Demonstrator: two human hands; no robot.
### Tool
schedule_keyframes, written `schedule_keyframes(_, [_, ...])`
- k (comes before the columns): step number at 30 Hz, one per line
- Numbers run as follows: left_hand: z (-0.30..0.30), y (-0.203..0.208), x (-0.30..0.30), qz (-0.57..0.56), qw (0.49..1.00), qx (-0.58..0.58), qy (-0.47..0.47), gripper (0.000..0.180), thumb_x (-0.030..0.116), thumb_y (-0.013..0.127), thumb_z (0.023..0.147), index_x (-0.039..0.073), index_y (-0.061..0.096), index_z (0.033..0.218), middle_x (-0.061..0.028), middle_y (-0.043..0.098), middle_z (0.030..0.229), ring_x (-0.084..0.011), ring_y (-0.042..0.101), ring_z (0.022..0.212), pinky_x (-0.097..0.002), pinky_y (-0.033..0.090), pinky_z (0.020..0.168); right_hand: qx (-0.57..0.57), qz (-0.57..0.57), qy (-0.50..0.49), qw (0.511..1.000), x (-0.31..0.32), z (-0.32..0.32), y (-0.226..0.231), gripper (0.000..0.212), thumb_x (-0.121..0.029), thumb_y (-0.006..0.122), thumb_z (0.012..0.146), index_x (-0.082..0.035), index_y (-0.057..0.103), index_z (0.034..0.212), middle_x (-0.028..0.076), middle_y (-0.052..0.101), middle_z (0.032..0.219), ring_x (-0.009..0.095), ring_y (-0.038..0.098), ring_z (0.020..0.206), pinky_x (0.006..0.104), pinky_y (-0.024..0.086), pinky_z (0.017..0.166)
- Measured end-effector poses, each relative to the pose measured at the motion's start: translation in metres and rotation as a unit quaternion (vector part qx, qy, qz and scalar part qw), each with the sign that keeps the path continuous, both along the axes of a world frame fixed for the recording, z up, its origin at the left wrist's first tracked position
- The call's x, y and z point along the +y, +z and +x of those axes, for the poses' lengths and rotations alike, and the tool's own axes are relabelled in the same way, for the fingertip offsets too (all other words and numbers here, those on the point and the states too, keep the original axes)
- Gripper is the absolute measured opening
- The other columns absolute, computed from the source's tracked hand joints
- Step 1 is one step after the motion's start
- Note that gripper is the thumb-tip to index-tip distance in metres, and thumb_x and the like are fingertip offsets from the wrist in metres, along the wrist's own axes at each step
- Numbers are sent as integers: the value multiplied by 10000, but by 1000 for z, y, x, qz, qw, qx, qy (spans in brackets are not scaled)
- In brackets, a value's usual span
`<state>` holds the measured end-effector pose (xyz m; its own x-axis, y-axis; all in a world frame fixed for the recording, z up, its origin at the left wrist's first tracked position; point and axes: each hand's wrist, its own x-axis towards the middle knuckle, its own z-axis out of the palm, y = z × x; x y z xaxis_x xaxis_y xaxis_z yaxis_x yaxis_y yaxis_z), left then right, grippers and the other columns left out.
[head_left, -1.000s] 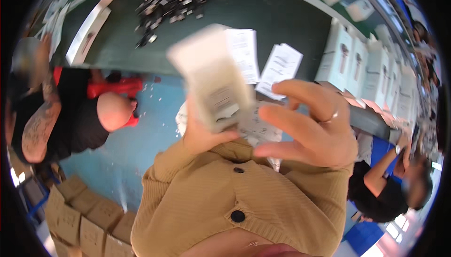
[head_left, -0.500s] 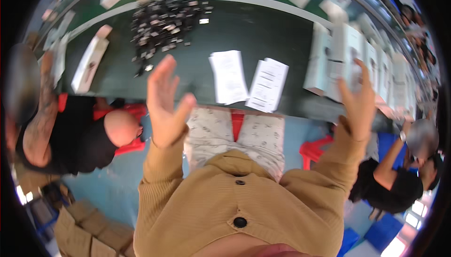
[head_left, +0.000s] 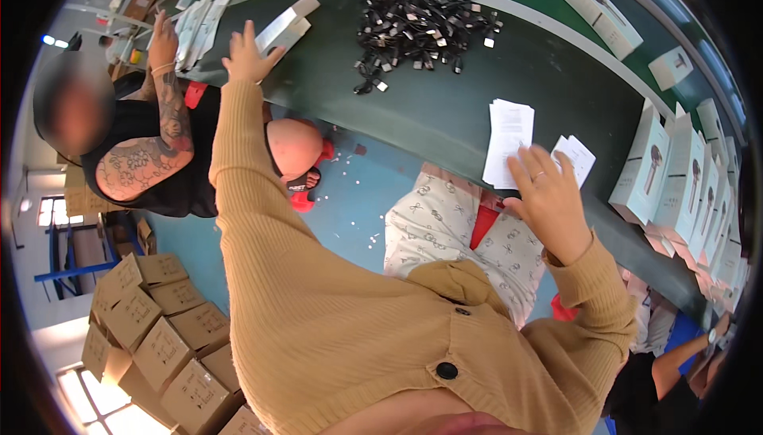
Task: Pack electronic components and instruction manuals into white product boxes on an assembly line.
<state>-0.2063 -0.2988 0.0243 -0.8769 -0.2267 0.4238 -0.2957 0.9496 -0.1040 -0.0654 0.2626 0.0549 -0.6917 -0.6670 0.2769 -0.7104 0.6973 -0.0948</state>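
My left hand [head_left: 250, 57] reaches out to the far left with its fingers spread and nothing in it. Just beyond it a long white carton [head_left: 288, 23] lies on the dark green table [head_left: 334, 77]; I cannot tell whether the fingertips touch it. My right hand [head_left: 552, 204], a ring on one finger, is held open at the table's near edge. Its fingertips overlap two stacks of white printed leaflets, the left stack [head_left: 507, 129] and the right stack [head_left: 580, 157]. A heap of short black cables [head_left: 417, 25] with metal plugs lies at the middle back.
Several white cartons [head_left: 675, 180] stand in a row at the right. More cartons [head_left: 602, 15] lie along the green strip at the back. A tattooed co-worker [head_left: 151, 133] sits on the left, another person [head_left: 668, 379] at lower right. Brown boxes [head_left: 167, 316] are piled at lower left.
My view has swung to the left. My left hand has stretched out toward the lone white carton, and my right hand has moved from beside the carton row to the leaflets.
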Motion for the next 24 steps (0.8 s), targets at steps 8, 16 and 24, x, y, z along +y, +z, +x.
schedule_keyframes(8, [49, 30, 60, 313, 941, -9, -126, 653, 429, 769, 716, -70, 557, 1080, -201, 621, 982, -273, 616, 903, -369, 482, 787, -99, -69, 81, 989, 11, -19, -6, 200, -96, 678, 753, -27, 626, 933, 116, 621, 950, 275, 571, 876, 410, 441, 800])
schedule_keyframes(16, [172, 35, 235, 736, 624, -68, -252, 636, 55, 784, 730, 5, 348, 1191, -128, 602, 980, -188, 635, 784, -292, 547, 532, -76, -279, -123, 949, 36, -23, 24, 76, -52, 623, 869, -12, 613, 932, 101, 652, 757, 228, 640, 573, 283, 473, 513])
schedule_keyframes(24, [180, 9, 304, 714, 618, -138, -298, 727, 191, 880, 619, 0, 422, 1151, -108, 602, 1004, -150, 601, 897, -285, 498, 761, -187, -535, -107, 817, 57, 4, 86, 118, 27, 586, 880, 35, 634, 987, 80, 664, 870, 141, 667, 688, 204, 487, 581])
